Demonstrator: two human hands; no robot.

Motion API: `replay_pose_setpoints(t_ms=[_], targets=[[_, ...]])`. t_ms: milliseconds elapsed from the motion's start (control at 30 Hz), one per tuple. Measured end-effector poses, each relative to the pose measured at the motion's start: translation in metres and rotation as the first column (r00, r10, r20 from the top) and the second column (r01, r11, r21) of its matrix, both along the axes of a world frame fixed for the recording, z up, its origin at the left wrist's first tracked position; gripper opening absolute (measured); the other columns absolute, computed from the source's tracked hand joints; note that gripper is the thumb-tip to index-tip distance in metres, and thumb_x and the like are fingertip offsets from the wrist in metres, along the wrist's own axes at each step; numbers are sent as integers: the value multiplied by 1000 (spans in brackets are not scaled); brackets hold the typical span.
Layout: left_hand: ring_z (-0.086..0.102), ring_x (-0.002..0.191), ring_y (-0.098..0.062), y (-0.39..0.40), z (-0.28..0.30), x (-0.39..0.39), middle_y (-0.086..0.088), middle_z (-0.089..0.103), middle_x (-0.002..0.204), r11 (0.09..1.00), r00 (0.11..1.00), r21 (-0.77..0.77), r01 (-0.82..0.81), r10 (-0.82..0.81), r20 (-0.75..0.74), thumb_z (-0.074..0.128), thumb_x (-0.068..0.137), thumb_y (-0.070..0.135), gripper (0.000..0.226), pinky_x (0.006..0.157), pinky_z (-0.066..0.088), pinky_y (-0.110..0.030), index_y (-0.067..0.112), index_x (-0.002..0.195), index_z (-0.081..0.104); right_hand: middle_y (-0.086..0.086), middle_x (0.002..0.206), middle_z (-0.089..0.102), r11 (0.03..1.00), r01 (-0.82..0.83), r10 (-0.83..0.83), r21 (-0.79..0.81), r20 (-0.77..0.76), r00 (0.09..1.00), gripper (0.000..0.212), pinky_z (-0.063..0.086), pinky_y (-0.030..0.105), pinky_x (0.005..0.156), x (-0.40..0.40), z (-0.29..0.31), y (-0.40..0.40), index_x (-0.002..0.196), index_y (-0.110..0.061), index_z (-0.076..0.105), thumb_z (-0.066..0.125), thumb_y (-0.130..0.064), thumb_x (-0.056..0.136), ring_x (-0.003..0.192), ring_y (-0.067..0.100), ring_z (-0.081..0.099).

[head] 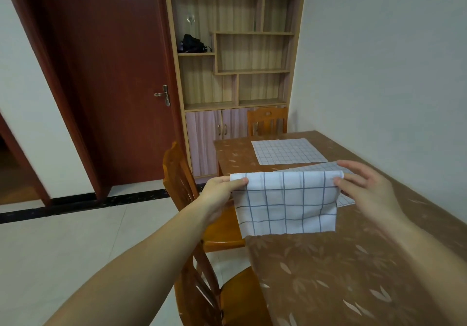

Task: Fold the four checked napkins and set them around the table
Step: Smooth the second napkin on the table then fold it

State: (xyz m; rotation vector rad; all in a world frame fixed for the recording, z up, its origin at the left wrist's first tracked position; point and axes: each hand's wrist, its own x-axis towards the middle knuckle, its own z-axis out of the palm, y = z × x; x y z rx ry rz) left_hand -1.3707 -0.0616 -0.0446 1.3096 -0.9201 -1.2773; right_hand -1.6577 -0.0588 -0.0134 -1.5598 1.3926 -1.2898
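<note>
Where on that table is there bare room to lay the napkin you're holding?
The near stretch of the table, below the held napkin, is bare up to the wall-side edge. Farther on it's crowded: one flat napkin lies spread out, another sits under the right hand.

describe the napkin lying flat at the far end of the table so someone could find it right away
Start at the brown leaf-patterned table and look toward its far end, just before the wooden chair at the wall. The far napkin lies there spread flat and untouched, unlike the held napkin.
</note>
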Motion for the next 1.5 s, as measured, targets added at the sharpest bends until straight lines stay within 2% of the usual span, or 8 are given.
replay_pose_setpoints(t_ms=[100,267,433,733,1033,1167,1300,1500], targets=[[64,104,-20,2,2,3,-3,71,110,1000,1000,-28,11,-10,17,70,88,20,15,90,52,-37,16,102,72,-19,78,73,998,-16,8,-63,-121,993,24,45,21,81,-1,7,4,105,-27,69,69,-11,87,93,4,63],[65,97,-10,6,5,5,8,71,99,987,966,-161,17,25,257,73,86,21,8,76,51,-22,27,92,70,-3,93,72,994,1,-42,-113,-362,931,17,45,22,76,-5,10,2,102,-17,74,72,-14,85,90,10,65],[64,101,-13,8,11,4,4,69,105,960,959,-278,-40,115,259,78,81,21,8,84,54,-28,21,88,75,-6,86,69,988,-47,-24,-144,-459,888,9,44,21,69,-9,13,0,85,-22,73,70,-13,86,84,8,63],[68,103,-22,13,21,3,0,75,102,959,990,-269,-95,120,79,71,87,30,13,93,55,-48,21,95,76,1,87,69,997,-27,20,-75,-94,995,18,53,33,73,4,12,4,92,-17,66,50,-17,99,80,19,66],[70,90,-25,20,22,-1,-6,74,93,975,991,-197,-105,119,65,67,91,31,15,85,59,-47,16,92,67,-8,71,58,882,81,-220,-464,-255,942,13,37,9,53,25,29,17,92,-21,54,44,-18,100,63,3,54],[58,108,-19,24,26,9,-3,58,118,976,952,-218,-8,74,297,69,88,38,35,89,53,-40,24,112,48,3,61,60,858,-59,-165,-510,-382,909,12,43,27,54,25,37,18,93,-20,59,48,-20,99,58,11,55],[43,123,3,33,50,-11,15,49,138,875,727,-357,327,8,687,68,88,44,57,109,35,-28,27,138,47,-5,58,57,792,-293,-80,-535,-567,820,17,41,33,51,39,41,24,93,-19,62,47,-26,97,58,17,53],[70,84,-15,40,69,-40,-4,75,91,778,741,-374,505,-169,650,66,93,30,23,81,57,-40,11,100,76,-1,52,54,774,-395,48,-494,-576,816,11,39,34,48,57,49,30,95,-24,62,51,-27,96,52,19,51]])
